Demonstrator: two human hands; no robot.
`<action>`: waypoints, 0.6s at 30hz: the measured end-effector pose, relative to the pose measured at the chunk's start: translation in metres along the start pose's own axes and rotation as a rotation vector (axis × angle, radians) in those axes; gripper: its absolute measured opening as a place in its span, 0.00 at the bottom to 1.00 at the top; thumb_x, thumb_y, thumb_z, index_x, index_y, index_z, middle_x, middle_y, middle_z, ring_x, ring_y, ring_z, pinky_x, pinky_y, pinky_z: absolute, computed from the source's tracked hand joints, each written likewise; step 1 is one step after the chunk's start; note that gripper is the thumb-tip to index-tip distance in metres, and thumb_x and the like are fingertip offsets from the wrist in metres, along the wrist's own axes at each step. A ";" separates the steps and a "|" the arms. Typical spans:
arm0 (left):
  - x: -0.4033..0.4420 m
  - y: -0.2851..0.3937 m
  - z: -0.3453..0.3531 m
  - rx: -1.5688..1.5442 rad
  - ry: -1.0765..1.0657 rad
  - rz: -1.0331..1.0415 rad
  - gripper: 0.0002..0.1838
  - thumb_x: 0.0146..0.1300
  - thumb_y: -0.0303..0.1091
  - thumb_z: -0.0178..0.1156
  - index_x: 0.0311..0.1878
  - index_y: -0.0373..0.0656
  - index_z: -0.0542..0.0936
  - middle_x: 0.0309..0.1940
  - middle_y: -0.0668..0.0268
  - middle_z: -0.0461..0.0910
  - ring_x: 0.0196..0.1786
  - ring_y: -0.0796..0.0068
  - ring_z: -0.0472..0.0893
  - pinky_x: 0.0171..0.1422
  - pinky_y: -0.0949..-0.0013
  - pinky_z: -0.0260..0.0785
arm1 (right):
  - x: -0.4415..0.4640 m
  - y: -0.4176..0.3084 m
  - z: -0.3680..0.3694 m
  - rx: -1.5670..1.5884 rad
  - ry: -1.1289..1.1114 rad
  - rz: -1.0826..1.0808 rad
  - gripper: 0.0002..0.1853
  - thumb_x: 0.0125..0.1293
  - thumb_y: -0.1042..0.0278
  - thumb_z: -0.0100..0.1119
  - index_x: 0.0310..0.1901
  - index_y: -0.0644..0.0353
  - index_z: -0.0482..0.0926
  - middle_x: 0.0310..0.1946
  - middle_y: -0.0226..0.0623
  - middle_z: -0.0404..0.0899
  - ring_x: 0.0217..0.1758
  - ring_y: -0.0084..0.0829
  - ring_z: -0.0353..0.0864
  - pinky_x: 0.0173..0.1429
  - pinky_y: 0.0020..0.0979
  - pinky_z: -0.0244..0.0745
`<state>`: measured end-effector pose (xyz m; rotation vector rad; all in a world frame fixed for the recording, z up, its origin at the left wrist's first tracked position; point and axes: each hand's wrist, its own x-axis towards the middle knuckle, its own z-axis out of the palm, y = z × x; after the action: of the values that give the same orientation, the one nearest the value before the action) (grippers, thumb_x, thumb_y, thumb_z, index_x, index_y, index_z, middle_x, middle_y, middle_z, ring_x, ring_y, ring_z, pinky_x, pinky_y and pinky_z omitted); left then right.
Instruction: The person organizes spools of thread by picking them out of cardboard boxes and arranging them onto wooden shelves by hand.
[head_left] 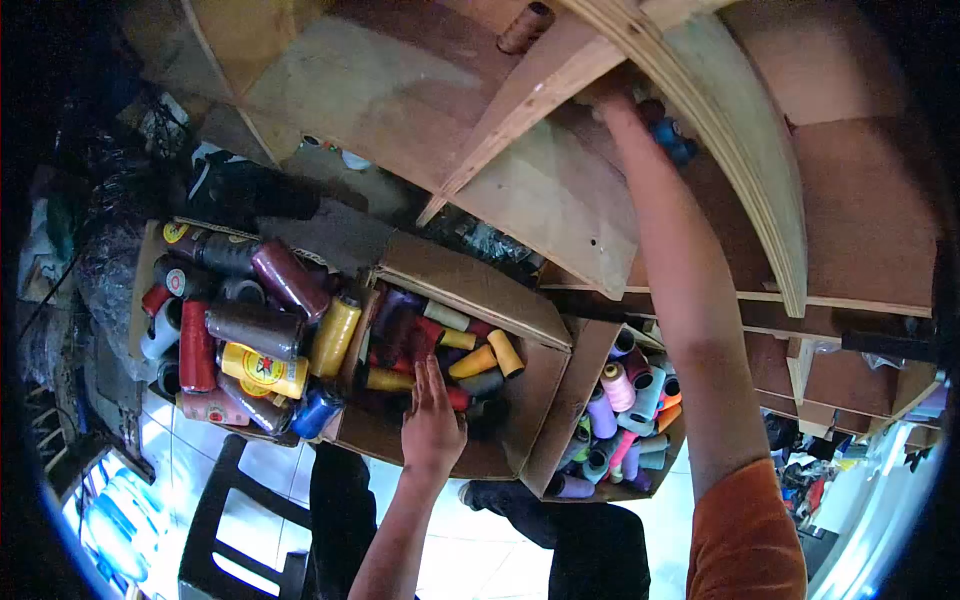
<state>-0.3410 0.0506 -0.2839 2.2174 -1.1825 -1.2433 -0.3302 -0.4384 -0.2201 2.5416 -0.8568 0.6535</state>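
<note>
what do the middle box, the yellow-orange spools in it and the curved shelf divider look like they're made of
Middle box: matte brown cardboard, judging by its creased, folded flaps.
Yellow-orange spools: wound thread with a soft sheen; the fibre can't be told.
Curved shelf divider: probably plywood, seemingly unpainted, as layered stripes run along its pale edge.
</note>
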 end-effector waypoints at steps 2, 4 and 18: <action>0.000 -0.003 -0.004 -0.001 -0.025 -0.029 0.50 0.52 0.30 0.63 0.71 0.37 0.41 0.70 0.48 0.51 0.68 0.52 0.62 0.63 0.56 0.66 | 0.005 0.006 0.009 0.008 -0.086 0.084 0.25 0.65 0.57 0.54 0.60 0.62 0.69 0.56 0.42 0.73 0.58 0.44 0.72 0.65 0.38 0.64; 0.001 -0.003 -0.010 -0.016 -0.055 -0.063 0.49 0.52 0.31 0.62 0.72 0.37 0.41 0.70 0.48 0.50 0.68 0.52 0.62 0.63 0.55 0.66 | 0.007 0.013 0.018 0.029 -0.144 0.140 0.24 0.65 0.59 0.54 0.59 0.62 0.69 0.55 0.43 0.73 0.57 0.43 0.73 0.64 0.38 0.65; -0.011 -0.032 0.024 0.330 -0.075 0.189 0.24 0.54 0.41 0.63 0.49 0.37 0.70 0.40 0.53 0.78 0.40 0.56 0.83 0.45 0.60 0.77 | -0.118 -0.090 -0.092 1.587 -0.284 0.983 0.16 0.63 0.76 0.56 0.53 0.65 0.72 0.46 0.46 0.77 0.48 0.32 0.79 0.51 0.28 0.77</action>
<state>-0.3477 0.0808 -0.3122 2.2278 -1.6896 -1.1312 -0.3845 -0.2722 -0.2257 3.2927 -2.5027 1.8462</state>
